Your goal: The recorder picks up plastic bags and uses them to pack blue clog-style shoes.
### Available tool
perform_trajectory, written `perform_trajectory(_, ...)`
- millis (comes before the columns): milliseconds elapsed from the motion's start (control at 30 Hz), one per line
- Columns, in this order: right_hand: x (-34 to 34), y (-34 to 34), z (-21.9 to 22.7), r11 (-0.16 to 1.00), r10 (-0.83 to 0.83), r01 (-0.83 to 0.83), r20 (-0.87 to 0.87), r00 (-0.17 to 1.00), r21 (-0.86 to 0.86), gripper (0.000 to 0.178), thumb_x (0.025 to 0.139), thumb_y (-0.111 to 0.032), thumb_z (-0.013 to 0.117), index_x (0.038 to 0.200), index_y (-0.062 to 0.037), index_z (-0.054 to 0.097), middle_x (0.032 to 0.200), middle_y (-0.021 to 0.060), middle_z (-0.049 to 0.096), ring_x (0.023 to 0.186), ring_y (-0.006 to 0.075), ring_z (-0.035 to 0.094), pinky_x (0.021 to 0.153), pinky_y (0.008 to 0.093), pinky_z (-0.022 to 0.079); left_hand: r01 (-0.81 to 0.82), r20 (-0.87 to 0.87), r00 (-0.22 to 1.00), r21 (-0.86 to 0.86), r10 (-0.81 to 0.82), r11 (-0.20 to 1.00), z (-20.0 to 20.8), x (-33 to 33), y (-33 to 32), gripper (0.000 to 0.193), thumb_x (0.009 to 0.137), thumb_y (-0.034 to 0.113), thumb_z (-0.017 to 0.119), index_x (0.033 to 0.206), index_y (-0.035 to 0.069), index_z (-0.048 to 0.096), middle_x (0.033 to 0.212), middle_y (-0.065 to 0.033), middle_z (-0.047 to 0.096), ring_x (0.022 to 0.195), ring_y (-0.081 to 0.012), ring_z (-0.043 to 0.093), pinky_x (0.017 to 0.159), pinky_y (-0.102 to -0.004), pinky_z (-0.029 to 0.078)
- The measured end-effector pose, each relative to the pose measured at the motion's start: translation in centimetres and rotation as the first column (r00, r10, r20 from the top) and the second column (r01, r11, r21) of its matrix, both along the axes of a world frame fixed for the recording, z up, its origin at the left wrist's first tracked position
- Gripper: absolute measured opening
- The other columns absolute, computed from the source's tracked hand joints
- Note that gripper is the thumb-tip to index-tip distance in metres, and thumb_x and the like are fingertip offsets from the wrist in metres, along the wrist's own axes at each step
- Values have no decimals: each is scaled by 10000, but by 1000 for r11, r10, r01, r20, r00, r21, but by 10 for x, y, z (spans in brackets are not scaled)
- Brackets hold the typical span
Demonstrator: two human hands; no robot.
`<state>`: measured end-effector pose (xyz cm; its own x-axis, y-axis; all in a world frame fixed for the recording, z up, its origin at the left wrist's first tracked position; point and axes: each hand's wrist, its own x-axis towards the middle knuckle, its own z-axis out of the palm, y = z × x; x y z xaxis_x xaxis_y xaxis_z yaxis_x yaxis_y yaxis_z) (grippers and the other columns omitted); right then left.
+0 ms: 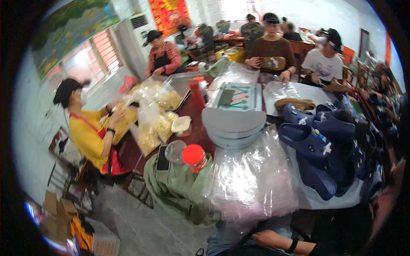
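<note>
My right hand (267, 238), with a black band on its wrist, lies over my jeans (226, 239) at the lower edge. Its fingers look loosely stretched out, and nothing shows in them. My left hand is out of the picture. Just beyond my lap, a thick stack of clear plastic bags (252, 183) hangs slightly over the table edge. To its right sits a pile of navy clogs (303, 138) with small charms on them. Left of the bags, a green cloth (179, 192) bears a phone (163, 158) and a clear jar with a red lid (194, 154).
A grey plastic case (232, 119) stands behind the bags, a brown clog (294, 104) behind the navy ones. On the left, a person in yellow (89, 141) handles small yellow pieces near filled bags (149, 136). Across the table, a person (271, 47) holds a brown clog. Cardboard boxes (57, 217) stand lower left.
</note>
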<state>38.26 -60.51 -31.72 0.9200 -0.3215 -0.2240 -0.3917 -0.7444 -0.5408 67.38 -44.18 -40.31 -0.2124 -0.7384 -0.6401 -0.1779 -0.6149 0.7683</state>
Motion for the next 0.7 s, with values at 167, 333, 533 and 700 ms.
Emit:
perform_trajectory(167,1,6,22,996,-80,71,187,979,51,256,819,-284,575,940,-59,570,782,159,621,695,348,605,608,418,500,-219,-13,976,32,219,975,-17,-38,49,160,873,187,519,897,42,581,856,-38,542,794,-166,476,657,-329,397)
perform_trajectory(333,-6,5,16,997,-79,79,98,992,-2,247,787,-266,610,906,-51,581,760,157,614,691,346,603,610,427,495,-391,29,920,56,390,919,-27,-49,89,170,874,190,515,907,37,583,873,-48,546,809,-176,482,669,-335,399)
perform_trajectory(533,-3,-2,12,990,-124,118,85,989,79,272,762,-243,619,950,-51,579,812,170,604,749,362,591,644,444,487,-484,98,873,63,478,873,-36,-37,112,182,876,193,512,919,32,584,894,-60,551,826,-189,488,683,-342,402)
perform_trajectory(700,0,4,17,979,-201,188,212,956,80,214,825,-223,546,903,-30,596,761,204,616,688,398,582,605,486,450,-489,165,864,47,476,871,-42,-1,111,193,877,197,508,929,27,585,911,-70,555,841,-200,493,695,-348,405)
